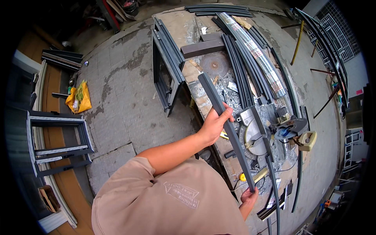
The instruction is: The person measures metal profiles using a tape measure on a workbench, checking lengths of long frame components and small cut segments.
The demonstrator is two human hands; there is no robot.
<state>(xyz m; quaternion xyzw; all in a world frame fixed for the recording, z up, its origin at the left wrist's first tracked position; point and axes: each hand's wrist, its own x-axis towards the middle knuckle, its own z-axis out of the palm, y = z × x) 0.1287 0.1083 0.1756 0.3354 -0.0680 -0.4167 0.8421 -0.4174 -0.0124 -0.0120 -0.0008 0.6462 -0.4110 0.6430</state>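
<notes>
A dark grey metal profile [236, 143] runs slantwise over the near edge of the workbench, tilted, with both hands on it. My left hand [213, 126] is closed round its middle, thumb on top. At the lower end, my right hand [248, 198] grips the profile; part of that hand and its fingers are hidden behind it. Just right of the profile stands a mitre saw [256, 141], its round metal base showing and its motor head [291, 129] out to the right. A yellow tape measure [242, 177] lies by the profile's lower part.
Metal offcuts litter the workbench [172, 19]. Long dark profiles [237, 66] and a film-wrapped bundle [254, 55] cover its far side, near a loose round saw blade [214, 65]. A dark window frame [169, 66] leans at its left edge. Farther left are a yellow bag [80, 100] and another frame [58, 149].
</notes>
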